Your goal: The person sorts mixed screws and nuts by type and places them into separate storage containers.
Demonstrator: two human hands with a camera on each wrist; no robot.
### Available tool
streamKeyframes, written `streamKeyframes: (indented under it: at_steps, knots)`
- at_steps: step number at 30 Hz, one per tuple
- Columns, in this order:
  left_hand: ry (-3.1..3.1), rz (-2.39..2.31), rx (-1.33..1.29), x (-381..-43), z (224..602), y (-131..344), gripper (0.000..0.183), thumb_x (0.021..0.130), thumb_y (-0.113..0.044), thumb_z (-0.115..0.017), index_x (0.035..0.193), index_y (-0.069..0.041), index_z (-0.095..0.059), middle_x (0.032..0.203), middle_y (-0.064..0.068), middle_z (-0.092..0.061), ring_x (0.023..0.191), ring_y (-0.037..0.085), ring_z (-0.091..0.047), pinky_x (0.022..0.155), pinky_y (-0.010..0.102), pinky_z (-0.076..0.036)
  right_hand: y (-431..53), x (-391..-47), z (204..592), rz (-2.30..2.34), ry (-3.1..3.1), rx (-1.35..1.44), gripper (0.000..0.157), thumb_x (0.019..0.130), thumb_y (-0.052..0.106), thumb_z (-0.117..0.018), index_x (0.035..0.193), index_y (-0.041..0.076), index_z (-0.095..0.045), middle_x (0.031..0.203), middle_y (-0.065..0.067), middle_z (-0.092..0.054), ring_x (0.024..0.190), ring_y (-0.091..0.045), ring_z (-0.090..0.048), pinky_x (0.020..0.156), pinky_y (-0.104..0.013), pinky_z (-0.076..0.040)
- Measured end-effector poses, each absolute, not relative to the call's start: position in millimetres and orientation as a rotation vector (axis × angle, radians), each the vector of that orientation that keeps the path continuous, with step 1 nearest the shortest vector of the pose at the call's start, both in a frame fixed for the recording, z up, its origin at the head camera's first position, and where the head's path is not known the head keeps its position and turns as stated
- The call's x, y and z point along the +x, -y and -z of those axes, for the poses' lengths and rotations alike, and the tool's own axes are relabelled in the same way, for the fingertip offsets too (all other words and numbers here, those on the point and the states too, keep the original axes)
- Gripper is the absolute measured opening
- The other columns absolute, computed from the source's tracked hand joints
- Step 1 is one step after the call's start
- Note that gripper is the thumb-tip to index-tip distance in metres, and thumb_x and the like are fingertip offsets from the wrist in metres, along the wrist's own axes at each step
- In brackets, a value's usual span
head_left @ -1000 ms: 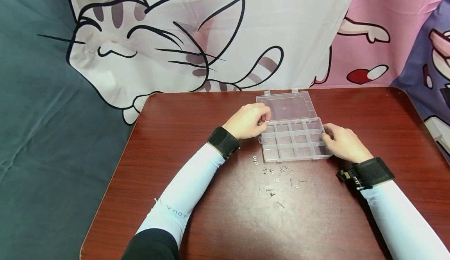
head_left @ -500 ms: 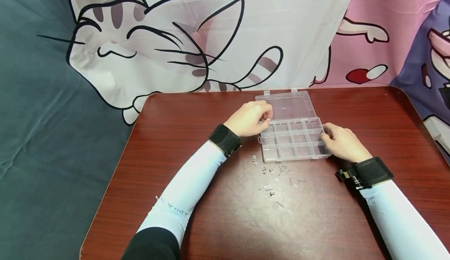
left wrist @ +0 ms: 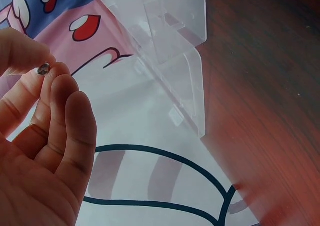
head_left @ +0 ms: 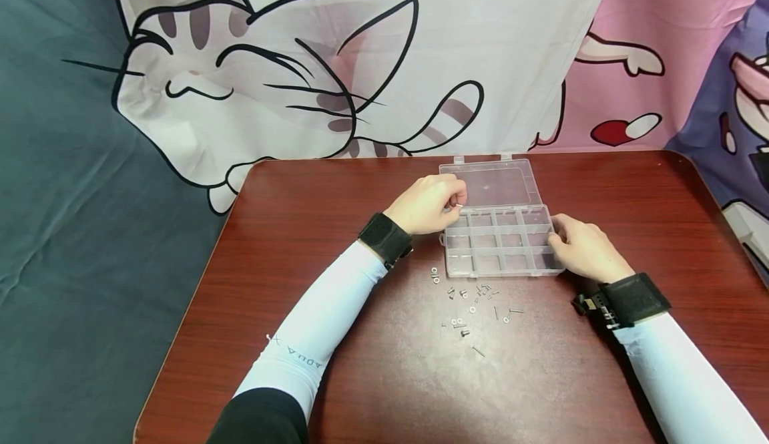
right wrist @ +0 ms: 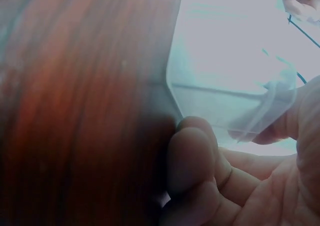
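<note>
Fingers (left wrist: 80, 118) of your left hand (head_left: 423, 205) pinch a small metal piece (left wrist: 44, 69), most likely a screw, at the far left of a clear plastic box (head_left: 503, 250); thumb and forefinger meet on it with barely a gap, the other fingers bent beside them. How near the piece is to the plastic, these views do not settle. Just right of your left wrist, a few small rings (head_left: 434, 270) lie in a short row on the brown table (head_left: 384, 384), outside the box's near left corner. Farther right, screws (head_left: 464, 333) and more rings lie scattered in front of the box, none touching it. Behind them sits the divided box, its lid (head_left: 501, 185) laid back on the far side, toward a cat-print cloth (head_left: 252, 110). At the right end, your right hand (head_left: 587, 247) grips the box's edge, thumb and fingers bent around it with only the plastic between, seemingly to steady it. You appear to be partway through sorting, with one piece at the box and many outside. Your next move seems to call for lining that piece up over one compartment (head_left: 486, 239), then loosening the pinch, the right hand bracing.
</note>
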State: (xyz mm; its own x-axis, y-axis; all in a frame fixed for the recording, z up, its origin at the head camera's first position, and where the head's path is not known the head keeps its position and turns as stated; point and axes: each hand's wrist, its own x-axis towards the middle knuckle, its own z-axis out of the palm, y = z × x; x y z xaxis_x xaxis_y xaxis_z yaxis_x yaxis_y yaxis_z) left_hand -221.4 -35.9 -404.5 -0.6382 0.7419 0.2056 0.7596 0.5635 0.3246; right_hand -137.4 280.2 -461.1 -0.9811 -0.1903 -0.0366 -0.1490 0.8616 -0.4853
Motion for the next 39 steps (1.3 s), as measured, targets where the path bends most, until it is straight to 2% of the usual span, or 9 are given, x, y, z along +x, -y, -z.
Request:
streamKeyframes:
  at_steps: [6,9,12,14,16,19,25,31,39]
  knots:
    - [2.738,0.58,-1.317,-222.5,405.2,35.7,0.007,0.09,-0.013,-0.061,0.096,-0.013,-0.066,0.089,-0.001,-0.06,0.081,0.01,-0.057,0.074,0.025,-0.047,-278.9,-136.0,460.7,0.762,-2.95,-0.266,0.038,0.099,0.014,-0.052,0.131,-0.005,-0.058,0.1,-0.022,-0.071,0.082,-0.03,-0.066,0.073,-0.047,-0.05]
    - [2.804,0.565,-1.273,-220.7,404.3,36.4,0.047,0.092,-0.036,-0.069,0.132,-0.013,-0.062,0.126,0.007,-0.064,0.11,0.018,-0.063,0.094,0.032,-0.053,-279.2,-136.2,461.2,0.767,-2.948,-0.261,0.038,0.099,0.014,-0.051,0.132,-0.005,-0.057,0.1,-0.021,-0.071,0.082,-0.029,-0.066,0.073,-0.046,-0.05]
    - [2.919,0.543,-1.174,-215.9,401.5,40.3,0.114,0.08,-0.071,-0.072,0.167,-0.023,-0.016,0.173,0.01,-0.019,0.153,0.031,-0.036,0.119,0.053,-0.039,-279.7,-136.9,462.3,0.772,-2.942,-0.264,0.039,0.1,0.014,-0.051,0.133,-0.005,-0.057,0.102,-0.023,-0.071,0.083,-0.03,-0.066,0.073,-0.048,-0.051]
    - [2.974,0.519,-1.11,-212.1,398.6,45.0,0.139,0.068,-0.088,-0.069,0.165,-0.033,0.014,0.174,0.001,0.017,0.162,0.033,-0.01,0.124,0.063,-0.024,-279.9,-137.3,462.7,0.777,-2.934,-0.263,0.04,0.1,0.015,-0.051,0.134,-0.006,-0.056,0.104,-0.024,-0.071,0.084,-0.031,-0.066,0.074,-0.05,-0.051]
    - [2.972,0.51,-1.097,-208.8,395.6,50.5,0.14,0.066,-0.09,-0.068,0.163,-0.037,0.018,0.171,-0.004,0.025,0.163,0.032,-0.004,0.124,0.066,-0.018,-280.1,-137.6,462.8,0.78,-2.932,-0.266,0.04,0.1,0.015,-0.051,0.134,-0.006,-0.055,0.106,-0.026,-0.071,0.085,-0.032,-0.067,0.075,-0.051,-0.052]
    - [2.927,0.464,-1.149,-202.8,392.8,60.6,0.138,0.066,-0.09,-0.068,0.165,-0.035,0.011,0.173,-0.003,0.019,0.163,0.033,-0.009,0.125,0.065,-0.019,-280.1,-137.7,462.6,0.782,-2.932,-0.262,0.041,0.1,0.014,-0.051,0.135,-0.007,-0.055,0.106,-0.026,-0.07,0.085,-0.033,-0.067,0.075,-0.051,-0.052]
    - [2.855,0.344,-1.3,-187.6,400.1,81.3,0.129,0.069,-0.086,-0.07,0.167,-0.023,-0.015,0.176,0.009,-0.007,0.16,0.039,-0.02,0.124,0.061,-0.026,-280.1,-137.6,462.3,0.78,-2.927,-0.262,0.04,0.1,0.014,-0.051,0.134,-0.007,-0.055,0.108,-0.028,-0.07,0.086,-0.034,-0.067,0.077,-0.054,-0.052]
    - [2.788,0.278,-1.393,-172.2,415.5,97.4,0.115,0.072,-0.079,-0.074,0.162,-0.019,-0.035,0.166,0.009,-0.037,0.151,0.032,-0.04,0.123,0.049,-0.033,-280.1,-137.4,462.2,0.783,-2.92,-0.261,0.04,0.1,0.015,-0.05,0.134,-0.006,-0.055,0.109,-0.027,-0.07,0.088,-0.034,-0.067,0.078,-0.055,-0.053]
    - [2.669,0.302,-1.472,-166.1,428.4,103.8,0.072,0.079,-0.057,-0.079,0.136,-0.017,-0.064,0.127,-0.002,-0.058,0.108,0.017,-0.056,0.089,0.035,-0.049,-281.9,-138.1,461.5,0.783,-2.928,-0.261,0.039,0.1,0.015,-0.05,0.133,-0.006,-0.056,0.103,-0.025,-0.071,0.083,-0.032,-0.066,0.074,-0.049,-0.052]
